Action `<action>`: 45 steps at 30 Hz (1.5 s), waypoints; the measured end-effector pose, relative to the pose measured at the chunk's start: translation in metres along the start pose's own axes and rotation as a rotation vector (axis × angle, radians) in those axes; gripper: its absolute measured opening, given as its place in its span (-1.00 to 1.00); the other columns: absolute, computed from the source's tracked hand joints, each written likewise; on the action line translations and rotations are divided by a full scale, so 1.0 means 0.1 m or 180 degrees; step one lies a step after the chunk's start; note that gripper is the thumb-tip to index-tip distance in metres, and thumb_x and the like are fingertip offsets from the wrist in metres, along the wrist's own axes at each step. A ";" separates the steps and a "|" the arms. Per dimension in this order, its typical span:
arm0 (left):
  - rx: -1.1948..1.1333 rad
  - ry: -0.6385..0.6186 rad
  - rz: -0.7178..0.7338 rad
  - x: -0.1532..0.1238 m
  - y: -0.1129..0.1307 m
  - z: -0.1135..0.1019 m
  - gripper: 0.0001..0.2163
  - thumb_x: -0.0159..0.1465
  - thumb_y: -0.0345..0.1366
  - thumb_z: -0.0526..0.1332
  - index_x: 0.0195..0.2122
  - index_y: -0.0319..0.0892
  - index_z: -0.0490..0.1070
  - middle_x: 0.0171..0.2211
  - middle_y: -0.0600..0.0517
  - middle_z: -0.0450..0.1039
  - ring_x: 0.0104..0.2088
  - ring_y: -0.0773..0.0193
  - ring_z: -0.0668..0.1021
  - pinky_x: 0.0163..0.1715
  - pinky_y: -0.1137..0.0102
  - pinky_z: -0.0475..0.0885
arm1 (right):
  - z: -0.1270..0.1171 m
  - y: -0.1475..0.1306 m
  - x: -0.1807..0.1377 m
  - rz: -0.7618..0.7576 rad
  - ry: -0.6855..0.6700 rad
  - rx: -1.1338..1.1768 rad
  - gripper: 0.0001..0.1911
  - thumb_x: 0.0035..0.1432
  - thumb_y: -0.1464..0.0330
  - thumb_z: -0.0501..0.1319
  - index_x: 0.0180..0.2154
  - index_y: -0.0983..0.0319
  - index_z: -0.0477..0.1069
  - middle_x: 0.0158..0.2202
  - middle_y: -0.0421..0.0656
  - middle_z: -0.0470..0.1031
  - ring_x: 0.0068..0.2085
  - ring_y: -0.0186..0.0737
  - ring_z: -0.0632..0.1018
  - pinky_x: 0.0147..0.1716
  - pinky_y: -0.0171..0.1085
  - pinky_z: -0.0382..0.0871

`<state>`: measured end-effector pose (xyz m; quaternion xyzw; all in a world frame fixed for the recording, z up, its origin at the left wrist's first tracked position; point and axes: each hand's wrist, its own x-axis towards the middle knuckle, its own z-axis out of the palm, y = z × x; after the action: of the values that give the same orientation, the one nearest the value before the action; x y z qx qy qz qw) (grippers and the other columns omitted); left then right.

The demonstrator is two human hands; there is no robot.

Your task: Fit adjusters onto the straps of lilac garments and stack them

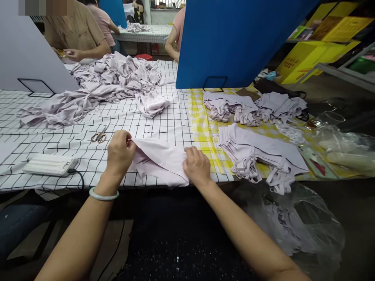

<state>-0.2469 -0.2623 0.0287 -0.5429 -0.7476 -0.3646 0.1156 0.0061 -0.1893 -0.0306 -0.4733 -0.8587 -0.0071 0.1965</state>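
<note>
A pale lilac garment (161,158) is stretched between my two hands over the table's front edge. My left hand (119,152), with a pale bangle (104,194) on the wrist, is closed on its left end, slightly raised. At the other end my right hand (197,166) grips the fabric with bent fingers, low against the tabletop. Just left of my left hand lie small scissors (100,135). Behind the garment rests a folded bundle of the same cloth (152,104). Which part of the garment faces up, I cannot tell.
A power bank (51,164) with a cable sits front left. Tangled garments (117,76) form a heap behind. Stacked garments (258,144) lie on yellow checked cloth (205,136) at right. A blue divider (228,43) and white divider (32,50) stand upright. Other people sit beyond.
</note>
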 end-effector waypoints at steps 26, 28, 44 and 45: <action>0.0047 -0.0676 0.0123 -0.84 0.07 0.31 -0.57 0.09 -0.61 0.07 -0.01 -0.15 0.25 -0.16 -0.13 0.35 -0.12 0.02 0.46 -0.10 0.14 0.45 | -0.25 0.78 -0.33 -0.0068 0.0170 -0.1024 -0.90 0.14 0.44 0.15 -0.43 0.20 0.35 -0.36 -0.07 0.43 -0.33 -0.11 0.39 -0.44 -0.19 0.07; 0.0077 -0.0761 0.0255 -0.84 0.03 0.25 -0.52 0.05 -0.63 0.06 0.01 -0.17 0.25 -0.15 -0.14 0.34 -0.11 0.00 0.45 -0.09 0.13 0.46 | -0.25 0.83 -0.34 -0.0070 0.0149 -0.1060 -0.91 0.15 0.44 0.14 -0.41 0.20 0.35 -0.37 -0.07 0.43 -0.33 -0.10 0.40 -0.44 -0.19 0.09; 0.0413 -0.2351 0.0034 -0.21 0.03 0.12 -0.77 0.22 -0.25 0.22 -0.12 -0.19 0.45 0.00 -0.17 0.41 0.06 -0.15 0.37 0.02 -0.06 0.30 | -0.38 1.02 0.14 0.0266 -0.0804 0.0987 -0.75 0.18 0.21 0.16 -0.17 0.17 0.47 -0.15 -0.03 0.53 -0.12 0.00 0.53 -0.08 -0.05 0.39; 0.0378 -0.2601 0.0107 -0.13 0.04 0.16 -0.85 0.19 -0.30 0.22 -0.22 -0.18 0.45 -0.06 -0.14 0.44 0.03 -0.12 0.39 0.01 -0.02 0.30 | -0.31 1.00 0.22 0.0230 -0.0776 0.0945 -0.82 0.14 0.24 0.17 -0.27 0.18 0.47 -0.22 -0.05 0.51 -0.15 -0.01 0.51 -0.09 -0.05 0.38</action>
<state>-0.2347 -0.2609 0.0118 -0.6475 -0.7428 -0.0733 -0.1537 0.0873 -0.1225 -0.0122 -0.4671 -0.8501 0.1840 0.1588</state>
